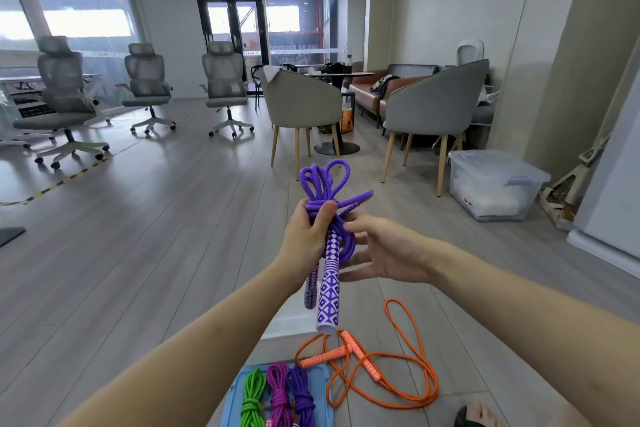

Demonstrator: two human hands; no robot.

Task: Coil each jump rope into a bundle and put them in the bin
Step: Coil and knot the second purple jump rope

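A purple jump rope [323, 184] is coiled into a bundle held up in front of me, its loops sticking up and its two patterned handles [329, 295] hanging down. My left hand [308, 236] grips the bundle at its wrapped middle, thumb pressed on the wraps. My right hand [384, 250] is beside the bundle with fingers spread, fingertips touching the rope's right side. On the floor below lies an uncoiled orange jump rope [388, 367]. A light blue bin [322, 381] at the bottom edge holds green [254, 395], magenta [278, 392] and purple [301, 395] coiled ropes.
A clear lidded storage box [495, 184] stands on the floor at the right by the wall. Grey armchairs [433, 104] and a round table are ahead, office chairs [65, 97] to the left. A sandalled foot [476, 416] shows at the bottom right.
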